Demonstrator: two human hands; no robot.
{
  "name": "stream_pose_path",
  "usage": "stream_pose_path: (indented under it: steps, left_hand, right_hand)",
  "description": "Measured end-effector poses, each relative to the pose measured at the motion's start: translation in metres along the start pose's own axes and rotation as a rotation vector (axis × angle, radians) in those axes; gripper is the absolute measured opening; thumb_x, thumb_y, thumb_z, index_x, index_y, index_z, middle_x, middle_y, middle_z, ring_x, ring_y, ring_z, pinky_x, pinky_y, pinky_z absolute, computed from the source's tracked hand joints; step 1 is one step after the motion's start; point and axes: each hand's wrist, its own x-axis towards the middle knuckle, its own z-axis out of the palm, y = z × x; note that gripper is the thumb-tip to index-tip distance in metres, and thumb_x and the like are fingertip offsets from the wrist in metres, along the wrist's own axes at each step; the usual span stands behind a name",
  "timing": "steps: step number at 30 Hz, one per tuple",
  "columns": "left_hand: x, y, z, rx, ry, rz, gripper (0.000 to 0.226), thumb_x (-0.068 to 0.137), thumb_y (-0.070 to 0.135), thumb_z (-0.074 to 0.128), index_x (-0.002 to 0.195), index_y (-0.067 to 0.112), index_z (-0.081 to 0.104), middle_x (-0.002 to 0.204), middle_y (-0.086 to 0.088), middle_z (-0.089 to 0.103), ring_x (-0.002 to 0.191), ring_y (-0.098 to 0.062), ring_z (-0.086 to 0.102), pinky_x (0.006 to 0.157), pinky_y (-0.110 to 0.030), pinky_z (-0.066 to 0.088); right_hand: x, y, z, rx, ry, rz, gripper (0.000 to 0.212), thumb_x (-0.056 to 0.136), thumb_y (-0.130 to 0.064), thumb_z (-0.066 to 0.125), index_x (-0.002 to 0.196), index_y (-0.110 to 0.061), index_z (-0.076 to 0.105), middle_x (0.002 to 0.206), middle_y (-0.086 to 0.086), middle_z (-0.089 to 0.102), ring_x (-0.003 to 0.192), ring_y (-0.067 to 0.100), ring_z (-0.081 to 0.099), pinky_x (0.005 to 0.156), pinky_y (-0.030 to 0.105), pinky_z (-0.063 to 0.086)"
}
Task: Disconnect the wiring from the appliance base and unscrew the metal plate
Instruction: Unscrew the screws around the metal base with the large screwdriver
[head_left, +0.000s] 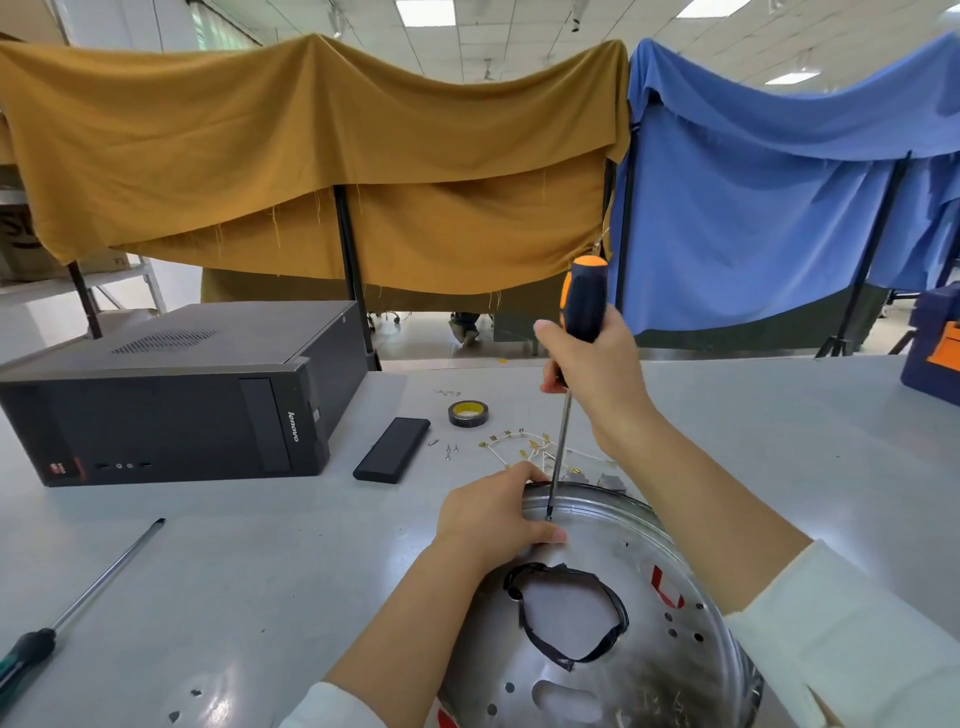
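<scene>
A round shiny metal plate (639, 561) of the appliance base lies at the table's near edge, with a black-taped opening in its middle. My left hand (493, 519) grips its far-left rim, thumb on the inside. My right hand (592, 364) holds the black and orange handle of a screwdriver (584, 301) upright; its thin shaft runs down and the tip touches the plate just beside my left thumb. Loose white wires with brass terminals (524, 449) lie on the table behind the plate.
A black computer case (171, 400) lies on its side at the left. A flat black box (392, 449), a roll of tape (470, 413) and small screws (449, 449) lie mid-table. A second screwdriver (83, 603) rests at the near left. A blue toolbox (935, 348) stands far right.
</scene>
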Motion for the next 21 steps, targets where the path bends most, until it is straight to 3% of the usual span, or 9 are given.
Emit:
stream_pose_path:
  steps: [2, 4, 6, 8, 9, 11, 16, 18, 21]
  left_hand:
    - [0.0, 0.0, 0.0, 0.003, 0.0, 0.003, 0.066, 0.065, 0.066, 0.068, 0.121, 0.042, 0.043, 0.106, 0.014, 0.063, 0.102, -0.011, 0.056, 0.073, -0.024, 0.037]
    - [0.0, 0.001, 0.0, 0.009, -0.001, 0.003, 0.066, 0.065, 0.066, 0.068, 0.121, 0.042, 0.043, 0.107, 0.014, 0.062, 0.102, -0.012, 0.056, 0.072, -0.024, 0.036]
    - [0.0, 0.001, 0.0, 0.023, 0.001, 0.004, 0.066, 0.065, 0.066, 0.068, 0.121, 0.042, 0.043, 0.109, 0.014, 0.061, 0.103, -0.013, 0.056, 0.072, -0.024, 0.036]
    - [0.0, 0.001, 0.0, 0.03, 0.006, 0.002, 0.066, 0.065, 0.066, 0.067, 0.121, 0.042, 0.043, 0.108, 0.014, 0.062, 0.102, -0.013, 0.057, 0.071, -0.024, 0.035]
    - [0.0, 0.001, 0.0, 0.028, 0.006, 0.0, 0.066, 0.065, 0.066, 0.067, 0.121, 0.042, 0.043, 0.108, 0.014, 0.062, 0.102, -0.012, 0.057, 0.071, -0.024, 0.035]
    - [0.0, 0.002, -0.001, 0.021, 0.004, -0.003, 0.065, 0.066, 0.066, 0.067, 0.121, 0.042, 0.043, 0.108, 0.014, 0.062, 0.103, -0.012, 0.057, 0.071, -0.024, 0.035]
    - [-0.001, 0.0, -0.001, 0.004, 0.002, 0.001, 0.064, 0.066, 0.064, 0.068, 0.121, 0.042, 0.043, 0.106, 0.014, 0.064, 0.102, -0.01, 0.057, 0.073, -0.024, 0.036]
    - [-0.001, 0.001, -0.001, 0.007, -0.001, 0.002, 0.064, 0.067, 0.064, 0.068, 0.122, 0.042, 0.043, 0.104, 0.013, 0.065, 0.101, -0.011, 0.057, 0.074, -0.024, 0.038]
    - [-0.001, 0.001, -0.001, 0.017, -0.004, -0.002, 0.064, 0.067, 0.064, 0.068, 0.122, 0.042, 0.043, 0.102, 0.013, 0.066, 0.1, -0.011, 0.057, 0.072, -0.025, 0.037]
  right_hand:
    - [0.0, 0.003, 0.002, 0.036, 0.182, 0.029, 0.02, 0.082, -0.014, 0.064, 0.079, -0.021, 0.045, 0.067, 0.001, 0.047, 0.048, 0.01, 0.045, 0.046, 0.024, 0.048]
    - [0.002, 0.002, -0.002, 0.115, 0.152, 0.081, 0.021, 0.082, -0.011, 0.061, 0.072, -0.02, 0.044, 0.057, -0.003, 0.043, 0.043, 0.009, 0.038, 0.042, 0.025, 0.038]
    - [0.003, -0.001, -0.01, 0.204, -0.169, 0.116, 0.029, 0.082, -0.005, 0.057, 0.064, -0.02, 0.04, 0.05, -0.005, 0.035, 0.041, 0.01, 0.029, 0.042, 0.023, 0.027]
    - [0.005, -0.006, -0.019, 0.25, -0.539, 0.133, 0.036, 0.085, -0.004, 0.056, 0.059, -0.021, 0.037, 0.051, -0.003, 0.031, 0.043, 0.013, 0.025, 0.042, 0.021, 0.027]
    - [0.006, -0.007, -0.021, 0.242, -0.626, 0.131, 0.037, 0.086, -0.004, 0.056, 0.059, -0.02, 0.037, 0.052, -0.003, 0.032, 0.044, 0.014, 0.026, 0.042, 0.022, 0.03]
    - [0.006, -0.007, -0.017, 0.139, -0.529, 0.081, 0.032, 0.088, -0.008, 0.059, 0.064, -0.019, 0.041, 0.053, -0.003, 0.039, 0.043, 0.013, 0.034, 0.043, 0.024, 0.039]
    - [-0.003, 0.006, 0.001, 0.05, 0.092, -0.08, 0.026, 0.083, -0.03, 0.07, 0.079, -0.021, 0.046, 0.063, 0.0, 0.047, 0.046, 0.008, 0.049, 0.049, 0.023, 0.05]
    - [-0.003, 0.007, -0.001, 0.141, 0.097, -0.058, 0.028, 0.085, -0.029, 0.069, 0.078, -0.019, 0.044, 0.06, -0.003, 0.042, 0.043, 0.008, 0.042, 0.044, 0.022, 0.043]
    - [-0.001, 0.005, -0.005, 0.24, -0.124, -0.045, 0.032, 0.086, -0.022, 0.069, 0.084, -0.014, 0.038, 0.056, -0.006, 0.04, 0.042, 0.011, 0.036, 0.041, 0.024, 0.035]
